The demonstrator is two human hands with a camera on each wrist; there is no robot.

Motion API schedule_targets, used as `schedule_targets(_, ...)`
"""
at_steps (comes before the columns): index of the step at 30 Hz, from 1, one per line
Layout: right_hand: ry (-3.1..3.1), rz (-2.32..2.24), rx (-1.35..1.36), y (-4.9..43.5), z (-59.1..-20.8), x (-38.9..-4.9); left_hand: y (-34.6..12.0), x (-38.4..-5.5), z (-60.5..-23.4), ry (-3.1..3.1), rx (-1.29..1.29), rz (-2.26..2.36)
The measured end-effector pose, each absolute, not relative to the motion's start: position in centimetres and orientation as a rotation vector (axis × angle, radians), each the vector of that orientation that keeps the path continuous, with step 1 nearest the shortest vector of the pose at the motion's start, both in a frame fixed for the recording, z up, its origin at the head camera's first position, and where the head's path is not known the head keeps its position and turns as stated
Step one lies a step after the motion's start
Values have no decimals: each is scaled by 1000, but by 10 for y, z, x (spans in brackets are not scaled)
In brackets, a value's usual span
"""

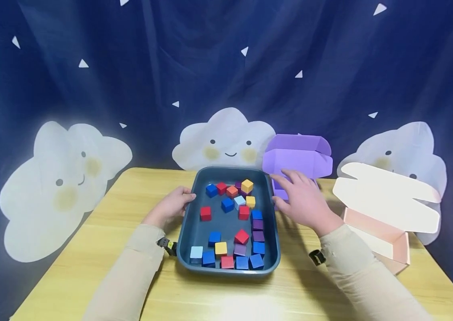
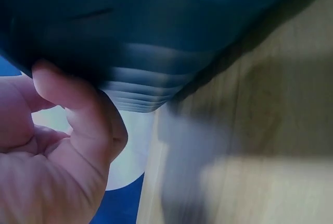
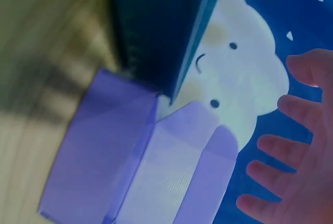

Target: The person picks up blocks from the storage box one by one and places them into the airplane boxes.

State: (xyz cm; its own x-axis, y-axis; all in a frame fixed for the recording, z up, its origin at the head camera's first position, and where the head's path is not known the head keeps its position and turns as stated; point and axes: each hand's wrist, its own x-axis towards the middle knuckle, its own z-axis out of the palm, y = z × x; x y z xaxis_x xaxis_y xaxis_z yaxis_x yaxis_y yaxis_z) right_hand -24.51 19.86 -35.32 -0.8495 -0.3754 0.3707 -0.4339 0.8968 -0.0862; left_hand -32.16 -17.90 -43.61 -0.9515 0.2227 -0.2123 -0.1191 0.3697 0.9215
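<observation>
A dark blue-grey rectangular tray (image 1: 226, 225) holds several small cubes in red, blue, purple, yellow, orange and light blue. My left hand (image 1: 172, 205) grips the tray's left rim, thumb on top; in the left wrist view its bent fingers (image 2: 78, 99) lie against the tray's outer wall (image 2: 156, 78). Beside the right rim, my right hand (image 1: 304, 200) is spread with nothing in it. The right wrist view shows those fingers (image 3: 283, 151) apart from the tray (image 3: 161, 31). Purple cubes (image 1: 257, 224) line the tray's right side among blue ones.
Behind my right hand stands an open purple box (image 1: 296, 162), partly hidden by it. An open box with pale pink walls (image 1: 401, 247) and a cream lid sits at the right of the wooden table (image 1: 110, 223). A dark blue cloud-patterned curtain (image 1: 210, 58) hangs behind.
</observation>
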Motion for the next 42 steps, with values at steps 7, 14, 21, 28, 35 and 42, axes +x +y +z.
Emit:
schedule_targets(7, -2687, 308, 731, 161, -335, -260, -182, -322, -435, 2291, 111, 1634)
schedule_targets(14, -2791, 352, 856, 105, -323, -275, -184, -325, -435, 2277, 129, 1661)
schedule_targets(21, -2935, 216, 1021, 53, -348, -295, -182, -329, -433, 2260, 176, 1690)
schedule_targets(28, -3096, 35, 1150, 18, -386, -303, -182, -325, -441, 2249, 163, 1707)
schedule_targets(35, -3083, 5, 1220, 7, -399, -303, -181, -323, -442, 2258, 152, 1700)
schedule_targets(42, -3106, 103, 1205, 14, -398, -306, -181, -322, -443, 2270, 134, 1700)
